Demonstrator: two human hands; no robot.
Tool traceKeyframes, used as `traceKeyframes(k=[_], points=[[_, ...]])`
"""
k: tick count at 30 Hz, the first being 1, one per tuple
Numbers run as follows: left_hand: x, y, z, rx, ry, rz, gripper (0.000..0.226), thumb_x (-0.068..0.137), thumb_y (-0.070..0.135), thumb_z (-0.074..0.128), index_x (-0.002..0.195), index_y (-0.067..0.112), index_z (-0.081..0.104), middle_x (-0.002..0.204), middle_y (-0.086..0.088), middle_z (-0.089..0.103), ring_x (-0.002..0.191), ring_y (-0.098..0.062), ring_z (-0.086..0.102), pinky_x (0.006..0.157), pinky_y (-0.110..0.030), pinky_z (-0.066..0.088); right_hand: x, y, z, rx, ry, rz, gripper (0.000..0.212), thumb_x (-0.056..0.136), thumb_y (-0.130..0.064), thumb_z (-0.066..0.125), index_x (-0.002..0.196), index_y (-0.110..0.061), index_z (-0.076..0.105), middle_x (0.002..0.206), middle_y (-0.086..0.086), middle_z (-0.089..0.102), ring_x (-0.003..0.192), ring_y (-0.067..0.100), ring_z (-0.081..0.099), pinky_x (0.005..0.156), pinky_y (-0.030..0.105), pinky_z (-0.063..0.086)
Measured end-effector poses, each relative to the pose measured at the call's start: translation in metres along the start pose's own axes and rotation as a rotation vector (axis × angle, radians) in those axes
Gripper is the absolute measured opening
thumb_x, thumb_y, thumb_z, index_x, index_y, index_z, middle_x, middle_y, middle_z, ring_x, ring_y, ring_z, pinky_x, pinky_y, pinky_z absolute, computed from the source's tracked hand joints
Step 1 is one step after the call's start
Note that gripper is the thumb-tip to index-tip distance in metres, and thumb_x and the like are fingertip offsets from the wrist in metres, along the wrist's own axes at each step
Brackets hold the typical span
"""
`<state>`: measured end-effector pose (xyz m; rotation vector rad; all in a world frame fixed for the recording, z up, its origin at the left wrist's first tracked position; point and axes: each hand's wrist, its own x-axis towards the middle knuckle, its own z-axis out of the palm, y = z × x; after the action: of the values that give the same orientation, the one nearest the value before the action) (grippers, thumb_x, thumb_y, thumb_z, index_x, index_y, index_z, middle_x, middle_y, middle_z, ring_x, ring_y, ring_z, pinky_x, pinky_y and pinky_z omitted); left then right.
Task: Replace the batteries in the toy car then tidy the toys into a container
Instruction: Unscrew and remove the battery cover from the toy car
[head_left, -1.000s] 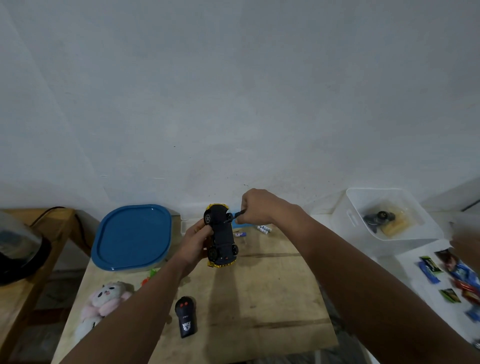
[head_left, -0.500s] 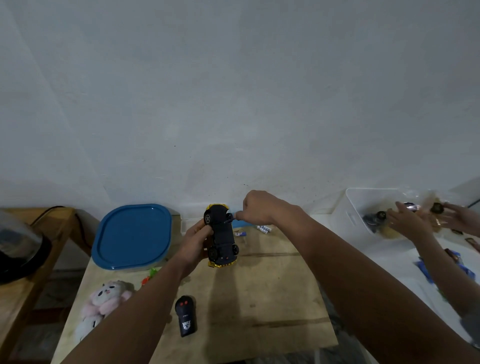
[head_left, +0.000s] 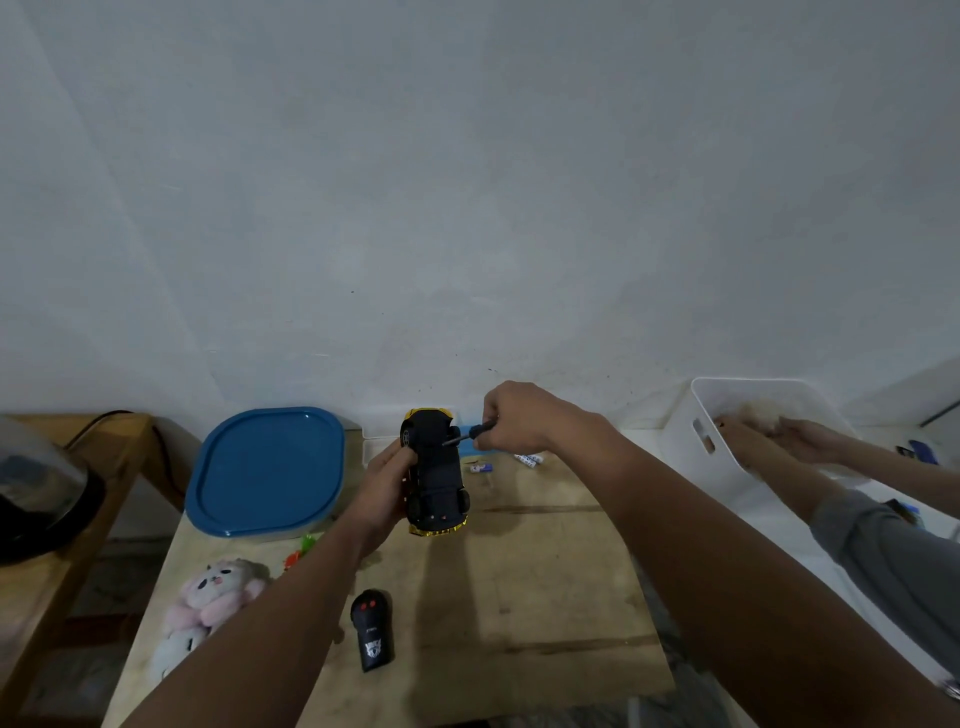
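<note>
My left hand (head_left: 385, 475) grips a black and yellow toy car (head_left: 435, 480) from its left side, underside facing me, held above the wooden table (head_left: 545, 571). My right hand (head_left: 519, 418) is closed on a small dark screwdriver (head_left: 467, 434) whose tip touches the car's underside near the far end. Loose batteries (head_left: 529, 459) lie on the table just right of the car. A container with a blue lid (head_left: 267, 470) stands at the back left.
A black remote control (head_left: 371, 629) lies near the table's front. A pink and white plush toy (head_left: 208, 605) lies at the left edge, small orange and green bits beside it. At the right another person's hands (head_left: 779, 441) reach into a white bin (head_left: 696, 431).
The other person's hands have gone down into the white bin. My right hand has turned slightly on the screwdriver; the car stays in place.
</note>
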<state>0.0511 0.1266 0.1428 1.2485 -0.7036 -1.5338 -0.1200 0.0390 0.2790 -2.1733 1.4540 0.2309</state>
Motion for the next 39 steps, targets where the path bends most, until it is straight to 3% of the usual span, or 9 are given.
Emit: traceKeyframes(k=[4, 8, 11, 15, 22, 29, 33, 39], points=[[-0.001, -0.001, 0.000, -0.007, 0.007, -0.019, 0.028, 0.107, 0.017, 0.044, 0.114, 0.017, 0.071, 0.084, 0.001, 0.072, 0.084, -0.022, 0.065, 0.072, -0.037, 0.057, 0.001, 0.000, 0.002, -0.008, 0.003, 0.000, 0.029, 0.084, -0.033, 0.074, 0.099, -0.008, 0.068, 0.097, 0.010, 0.071, 0.093, 0.027, 0.067, 0.068, 0.032, 0.048], [-0.003, 0.000, 0.002, -0.013, 0.009, -0.037, 0.025, 0.107, 0.020, 0.046, 0.111, 0.015, 0.070, 0.078, 0.001, 0.069, 0.077, -0.021, 0.065, 0.064, -0.034, 0.057, 0.001, 0.001, 0.002, 0.000, 0.012, 0.014, 0.033, 0.083, -0.035, 0.073, 0.097, -0.005, 0.070, 0.096, 0.013, 0.072, 0.083, 0.025, 0.066, 0.067, 0.033, 0.047], [-0.003, -0.001, 0.001, -0.031, -0.001, -0.053, 0.027, 0.106, 0.026, 0.048, 0.116, 0.013, 0.070, 0.091, -0.008, 0.068, 0.085, -0.027, 0.066, 0.071, -0.041, 0.059, 0.001, 0.003, 0.004, 0.018, 0.024, 0.032, 0.037, 0.082, -0.035, 0.071, 0.098, -0.001, 0.071, 0.090, 0.016, 0.070, 0.071, 0.020, 0.055, 0.063, 0.032, 0.042], [-0.004, -0.003, 0.002, -0.078, -0.027, -0.082, 0.033, 0.105, 0.026, 0.049, 0.127, 0.011, 0.068, 0.111, -0.017, 0.070, 0.104, -0.036, 0.068, 0.095, -0.059, 0.056, 0.000, 0.005, 0.005, 0.018, 0.028, 0.025, 0.034, 0.083, -0.035, 0.070, 0.094, -0.002, 0.071, 0.088, 0.015, 0.069, 0.070, 0.019, 0.054, 0.062, 0.032, 0.041], [0.001, -0.007, 0.001, -0.141, -0.007, -0.168, 0.036, 0.102, 0.027, 0.049, 0.129, 0.008, 0.066, 0.123, -0.023, 0.064, 0.114, -0.041, 0.065, 0.104, -0.062, 0.050, -0.002, 0.005, 0.003, 0.019, 0.024, 0.038, 0.036, 0.082, -0.031, 0.069, 0.094, 0.003, 0.070, 0.078, 0.008, 0.056, 0.068, 0.019, 0.049, 0.061, 0.032, 0.038], [0.002, -0.008, 0.000, -0.197, 0.009, -0.200, 0.041, 0.102, 0.027, 0.049, 0.135, 0.006, 0.062, 0.132, -0.027, 0.063, 0.124, -0.046, 0.063, 0.095, -0.054, 0.057, -0.004, 0.008, 0.002, 0.044, 0.020, 0.034, 0.036, 0.083, -0.032, 0.069, 0.097, 0.001, 0.071, 0.082, 0.009, 0.059, 0.071, 0.018, 0.051, 0.063, 0.032, 0.040], [0.003, -0.007, 0.001, -0.217, 0.022, -0.206, 0.043, 0.101, 0.026, 0.050, 0.136, 0.005, 0.062, 0.125, -0.024, 0.065, 0.112, -0.041, 0.069, 0.086, -0.049, 0.060, -0.005, 0.017, -0.001, 0.155, 0.045, 0.025, 0.029, 0.084, -0.035, 0.072, 0.092, -0.007, 0.071, 0.095, 0.008, 0.070, 0.078, 0.018, 0.061, 0.067, 0.031, 0.048], [0.007, -0.013, -0.004, -0.229, 0.030, -0.207, 0.038, 0.100, 0.024, 0.051, 0.129, 0.004, 0.064, 0.106, -0.018, 0.069, 0.096, -0.034, 0.073, 0.078, -0.044, 0.060, 0.002, 0.051, 0.012, 0.525, 0.203, 0.153, 0.031, 0.090, -0.033, 0.071, 0.089, -0.002, 0.071, 0.066, 0.000, 0.056, 0.052, 0.011, 0.046, 0.046, 0.023, 0.035]])
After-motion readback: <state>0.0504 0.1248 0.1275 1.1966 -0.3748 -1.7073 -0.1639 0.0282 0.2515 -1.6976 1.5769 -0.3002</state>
